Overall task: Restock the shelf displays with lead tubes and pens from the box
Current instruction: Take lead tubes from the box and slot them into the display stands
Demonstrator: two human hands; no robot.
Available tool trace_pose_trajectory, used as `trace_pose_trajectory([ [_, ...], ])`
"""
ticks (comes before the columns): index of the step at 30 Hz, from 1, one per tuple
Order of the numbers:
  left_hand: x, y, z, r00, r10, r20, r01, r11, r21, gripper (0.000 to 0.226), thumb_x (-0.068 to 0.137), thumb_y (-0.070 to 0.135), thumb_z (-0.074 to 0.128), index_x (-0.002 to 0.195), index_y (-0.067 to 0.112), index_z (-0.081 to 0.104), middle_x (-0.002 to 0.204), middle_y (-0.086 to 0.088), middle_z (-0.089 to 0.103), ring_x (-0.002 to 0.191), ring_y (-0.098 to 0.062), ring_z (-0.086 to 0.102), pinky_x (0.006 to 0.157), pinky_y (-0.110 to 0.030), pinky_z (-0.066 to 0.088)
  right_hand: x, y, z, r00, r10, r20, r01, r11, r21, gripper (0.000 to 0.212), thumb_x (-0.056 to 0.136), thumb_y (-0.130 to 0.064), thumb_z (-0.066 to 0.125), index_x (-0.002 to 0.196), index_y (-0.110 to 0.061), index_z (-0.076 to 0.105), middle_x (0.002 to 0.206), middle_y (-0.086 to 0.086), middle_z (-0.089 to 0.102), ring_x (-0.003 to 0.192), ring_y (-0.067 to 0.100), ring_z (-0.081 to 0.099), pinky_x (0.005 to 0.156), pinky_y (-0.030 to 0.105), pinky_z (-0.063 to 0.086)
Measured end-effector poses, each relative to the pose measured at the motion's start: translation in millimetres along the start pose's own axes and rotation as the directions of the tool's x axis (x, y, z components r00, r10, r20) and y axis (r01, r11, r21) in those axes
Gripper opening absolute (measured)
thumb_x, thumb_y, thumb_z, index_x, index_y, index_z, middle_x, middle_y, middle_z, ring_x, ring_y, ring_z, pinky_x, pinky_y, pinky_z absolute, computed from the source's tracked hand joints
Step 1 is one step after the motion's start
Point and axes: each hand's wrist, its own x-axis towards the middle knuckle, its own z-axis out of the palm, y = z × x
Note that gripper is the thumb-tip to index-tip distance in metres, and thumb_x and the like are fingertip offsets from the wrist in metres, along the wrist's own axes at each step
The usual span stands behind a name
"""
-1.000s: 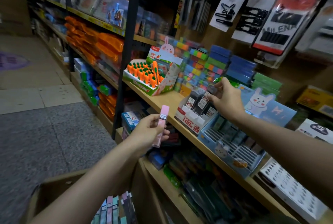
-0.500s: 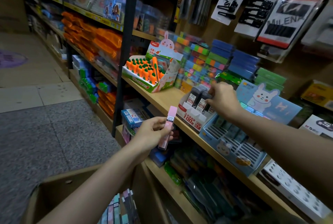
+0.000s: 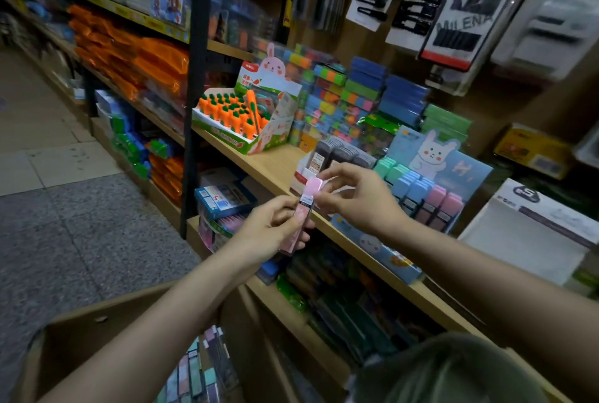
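Left hand grips the pink lead tube low down, right hand pinching its top at 12 o'clock, just off the shelf edge; looks light, stiff, slick plastic, so I'd hold its flat sides.

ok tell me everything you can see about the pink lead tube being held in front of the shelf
The pink lead tube is a slim, flat, rectangular case that looks like pale pink plastic, with a lighter cap end on top and a dark printed label band below it; the print is too small to read. It stands nearly upright, tilted slightly right, in the air before the wooden shelf edge. The left hand grips its lower half, and the right hand pinches its top end with fingertips.
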Motion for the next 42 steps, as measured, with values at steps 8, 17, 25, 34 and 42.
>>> trace_pose_trajectory([
  [8,-19.4,-0.6,66.6,0.994,0.030,0.107,-0.042,0.993,0.106,0.031,0.094,0.031,0.058,0.125,0.024,0.054,0.111,0.005,0.068,0.101,-0.008,0.065,0.086,-0.024,0.054,-42.0,7.3,-77.2,0.987,0.149,0.063,-0.157,0.975,0.159,0.022,0.077,-0.009,0.077,0.096,-0.010,0.067,0.090,0.012,0.071,0.077,0.023,0.074,0.067,0.026,0.060],
  [17,2.0,-26.8,99.4,0.965,0.185,0.185,-0.259,0.575,0.776,0.048,0.093,0.045,0.056,0.137,0.041,0.038,0.152,0.015,0.010,0.143,-0.012,0.007,0.112,-0.038,0.026,-38.0,48.6,-176.3,0.940,0.008,-0.342,-0.158,0.897,-0.413,0.022,0.076,-0.021,0.083,0.091,-0.021,0.067,0.078,-0.009,0.068,0.065,0.003,0.066,0.057,0.019,0.049],
  [25,25.8,-50.1,106.1,0.959,0.078,0.272,-0.283,0.284,0.916,0.056,0.093,0.055,0.050,0.143,0.052,0.025,0.160,0.013,-0.013,0.148,-0.015,-0.012,0.120,-0.045,0.011,-25.0,77.5,-154.2,0.939,-0.123,-0.320,-0.070,0.845,-0.530,0.010,0.084,-0.017,0.070,0.092,-0.012,0.065,0.088,0.005,0.070,0.079,0.020,0.064,0.071,0.038,0.054],
  [34,25.8,-53.3,102.5,0.956,0.083,0.283,-0.294,0.228,0.928,0.065,0.090,0.055,0.054,0.144,0.054,0.020,0.161,0.010,-0.009,0.149,-0.016,-0.008,0.115,-0.048,0.022,-17.3,82.3,-143.9,0.951,-0.127,-0.283,-0.063,0.814,-0.578,0.011,0.084,-0.019,0.069,0.092,-0.012,0.065,0.088,0.005,0.069,0.082,0.022,0.062,0.073,0.041,0.054],
  [42,17.4,-50.5,92.7,0.920,0.119,0.373,-0.390,0.220,0.894,0.063,0.091,0.061,0.047,0.143,0.060,0.011,0.161,0.009,-0.015,0.148,-0.014,-0.013,0.114,-0.049,0.019,-25.7,93.0,-132.8,0.944,-0.069,-0.324,-0.111,0.856,-0.504,0.006,0.085,-0.014,0.069,0.089,-0.011,0.066,0.084,0.008,0.069,0.079,0.023,0.064,0.073,0.040,0.055],
])
